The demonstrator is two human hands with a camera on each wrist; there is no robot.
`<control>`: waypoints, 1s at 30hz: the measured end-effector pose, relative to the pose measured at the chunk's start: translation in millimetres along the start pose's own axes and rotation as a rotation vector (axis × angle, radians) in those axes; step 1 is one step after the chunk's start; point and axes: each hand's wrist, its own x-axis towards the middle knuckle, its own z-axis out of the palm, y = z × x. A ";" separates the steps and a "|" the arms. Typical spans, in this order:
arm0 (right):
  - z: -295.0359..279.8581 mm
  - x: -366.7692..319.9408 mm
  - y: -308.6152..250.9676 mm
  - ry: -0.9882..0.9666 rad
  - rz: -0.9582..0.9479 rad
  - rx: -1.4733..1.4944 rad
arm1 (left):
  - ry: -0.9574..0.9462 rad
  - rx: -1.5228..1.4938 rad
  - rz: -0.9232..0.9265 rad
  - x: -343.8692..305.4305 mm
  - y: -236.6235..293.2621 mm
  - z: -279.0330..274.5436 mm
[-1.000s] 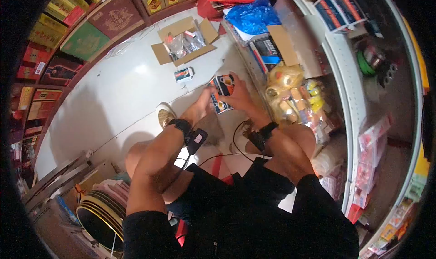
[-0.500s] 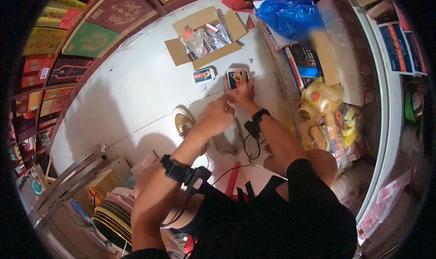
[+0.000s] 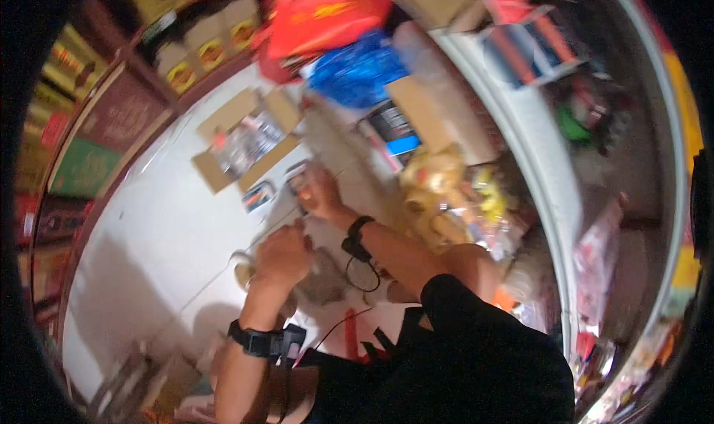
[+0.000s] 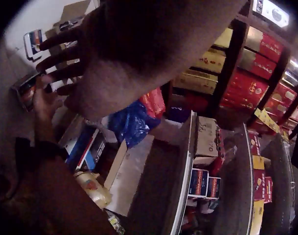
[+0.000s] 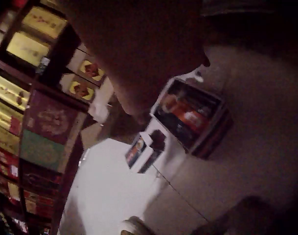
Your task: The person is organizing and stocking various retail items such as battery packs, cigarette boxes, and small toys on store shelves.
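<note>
A dark printed box with orange and white on it (image 5: 188,112) stands on the pale floor. My right hand (image 3: 321,193) grips it near its far edge, thumb and fingers spread to either side in the right wrist view. Beside it is a smaller printed box (image 3: 258,197), whose white end flap shows in the right wrist view. Closer to my body, my left hand (image 3: 284,251) hovers over the floor and holds nothing. The left wrist view shows its fingers (image 4: 61,58) spread and nearly straight.
An open carton (image 3: 249,143) of plastic-wrapped items lies beyond the boxes. To the right are a blue plastic bag (image 3: 357,71), a yellowish bag (image 3: 431,175) and a white shelf edge (image 3: 535,164). Shelves of gift boxes (image 3: 89,156) line the left.
The hands first held the box together, then the left hand came off and the right set it by the smaller box. Since then the head view has swung, shifting everything leftward.
</note>
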 end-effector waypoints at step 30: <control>-572.2 193.5 -37.6 0.322 0.367 -0.297 | 0.137 0.191 0.266 -9.4 54.4 -3.2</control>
